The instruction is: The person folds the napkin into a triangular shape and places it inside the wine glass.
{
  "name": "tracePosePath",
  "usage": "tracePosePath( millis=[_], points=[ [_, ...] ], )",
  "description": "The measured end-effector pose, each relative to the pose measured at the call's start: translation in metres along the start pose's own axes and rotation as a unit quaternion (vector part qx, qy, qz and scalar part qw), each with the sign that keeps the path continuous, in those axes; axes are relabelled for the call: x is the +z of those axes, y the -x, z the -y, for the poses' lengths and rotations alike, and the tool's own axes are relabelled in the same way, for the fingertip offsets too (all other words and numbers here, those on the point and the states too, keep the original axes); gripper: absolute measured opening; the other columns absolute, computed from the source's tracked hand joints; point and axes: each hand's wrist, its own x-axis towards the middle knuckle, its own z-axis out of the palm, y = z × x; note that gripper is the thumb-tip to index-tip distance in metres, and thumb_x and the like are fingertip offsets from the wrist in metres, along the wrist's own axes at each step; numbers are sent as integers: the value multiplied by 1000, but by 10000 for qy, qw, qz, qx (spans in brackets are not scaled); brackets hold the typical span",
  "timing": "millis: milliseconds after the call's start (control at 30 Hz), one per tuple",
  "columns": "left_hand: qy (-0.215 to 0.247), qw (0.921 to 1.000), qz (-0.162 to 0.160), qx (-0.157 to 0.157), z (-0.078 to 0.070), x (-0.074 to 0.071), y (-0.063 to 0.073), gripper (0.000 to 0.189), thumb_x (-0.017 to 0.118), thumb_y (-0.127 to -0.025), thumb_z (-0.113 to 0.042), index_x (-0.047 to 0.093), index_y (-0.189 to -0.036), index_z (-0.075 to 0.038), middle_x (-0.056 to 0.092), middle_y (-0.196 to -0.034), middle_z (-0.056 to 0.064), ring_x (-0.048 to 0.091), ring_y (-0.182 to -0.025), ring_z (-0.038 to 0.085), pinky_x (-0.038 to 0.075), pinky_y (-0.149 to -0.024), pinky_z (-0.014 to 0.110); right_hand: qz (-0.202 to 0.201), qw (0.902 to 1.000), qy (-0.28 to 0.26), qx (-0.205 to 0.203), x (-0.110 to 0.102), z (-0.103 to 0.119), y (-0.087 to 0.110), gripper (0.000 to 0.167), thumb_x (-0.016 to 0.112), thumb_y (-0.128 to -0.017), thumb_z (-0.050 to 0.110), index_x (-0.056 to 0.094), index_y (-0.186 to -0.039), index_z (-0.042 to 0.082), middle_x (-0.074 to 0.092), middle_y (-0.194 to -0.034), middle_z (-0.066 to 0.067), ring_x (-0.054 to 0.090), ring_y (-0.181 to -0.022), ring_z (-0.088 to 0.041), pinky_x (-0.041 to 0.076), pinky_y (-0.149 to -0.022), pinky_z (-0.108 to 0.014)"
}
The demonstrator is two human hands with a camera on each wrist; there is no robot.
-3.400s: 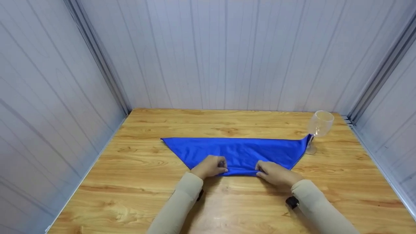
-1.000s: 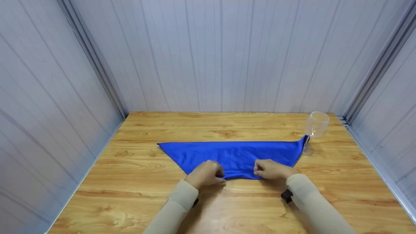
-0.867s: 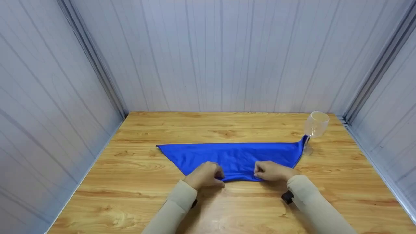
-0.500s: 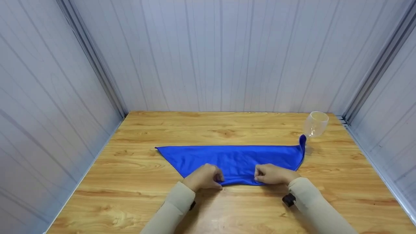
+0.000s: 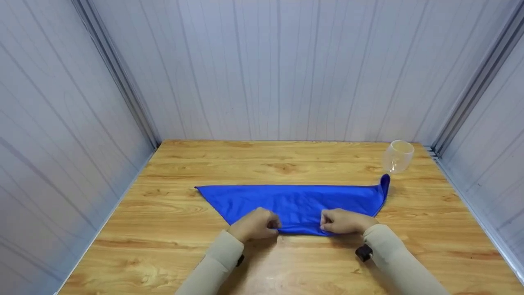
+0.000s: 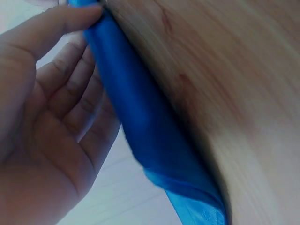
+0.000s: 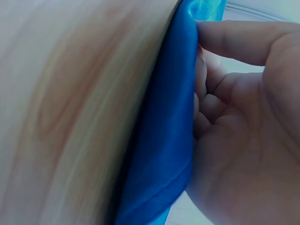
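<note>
A shiny blue cloth napkin (image 5: 294, 200) lies across the table, its long straight edge at the far side and its shorter near edge turned over into a narrow fold. My left hand (image 5: 254, 224) pinches the left part of that fold; in the left wrist view the thumb (image 6: 70, 21) presses on the rolled edge, with the other fingers behind it. My right hand (image 5: 346, 221) pinches the fold's right part, thumb (image 7: 234, 42) against the rolled cloth (image 7: 164, 126). The napkin's right corner curls up in front of a clear wine glass (image 5: 399, 156), hiding most of its stem.
The wood-grain table (image 5: 184, 254) is enclosed by pale panel walls (image 5: 262, 73) at the back and both sides. The glass stands near the table's back right corner, right beside the napkin's raised corner.
Both hands and the napkin have shifted a little toward me, keeping the near fold pinched. The napkin's right corner, earlier pointed against the glass stem, now curls up in a rounded loop.
</note>
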Motion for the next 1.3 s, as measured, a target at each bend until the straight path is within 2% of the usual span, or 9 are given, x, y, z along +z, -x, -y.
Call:
tracePosePath(
  millis=[133,300,533,667,800,1100,1300],
  points=[
    [-49,10000,-11,65,3,0,1,6,73,-90,-7,77,-95,-7,73,-88,-1,64,-80,9,52,-73,23,-13,10000,3,-54,1,-2,0,9,61,-99,16,59,-92,12,58,-89,5,51,-82,-13,43,-74,-33],
    [-158,9999,-11,-60,8,0,-1,8,70,-95,-14,77,-98,-9,74,-93,-1,67,-87,12,54,-78,27,-45,10000,3,-53,2,-4,-1,8,60,-100,16,59,-92,13,58,-90,5,51,-82,-13,43,-75,-33],
    [414,9985,-168,-330,18,0,-3,7,72,-94,-18,71,-93,-11,71,-88,-2,66,-84,11,53,-76,28,-41,9999,-48,-146,2,-5,0,8,58,-100,15,58,-93,12,59,-93,5,51,-83,-13,42,-75,-32],
    [513,9977,-180,-401,20,0,-6,8,73,-94,-18,72,-88,-12,68,-82,-6,59,-77,6,51,-72,26,-30,9999,-82,-134,2,-4,0,8,58,-101,15,58,-93,12,59,-92,4,50,-82,-13,42,-75,-33],
    [505,9971,-78,-569,23,-1,-11,8,72,-94,-19,72,-89,-13,68,-82,-6,58,-75,5,50,-70,25,-30,9999,-100,-110,1,-5,1,7,57,-101,14,58,-94,12,58,-91,4,50,-82,-14,41,-74,-32],
    [467,9917,131,-1191,22,-1,-18,10,71,-95,-22,71,-88,-15,63,-80,-9,53,-73,6,48,-69,27,-90,9998,-112,-139,3,-6,1,8,57,-101,13,57,-93,13,58,-92,6,50,-83,-12,41,-75,-31],
    [260,9929,131,-1154,20,0,-20,11,71,-95,-20,70,-86,-14,63,-81,-8,52,-73,7,47,-70,27,-101,9998,-155,-114,4,-6,2,10,57,-102,17,56,-92,14,56,-90,5,49,-81,-13,40,-73,-31]
  ],
)
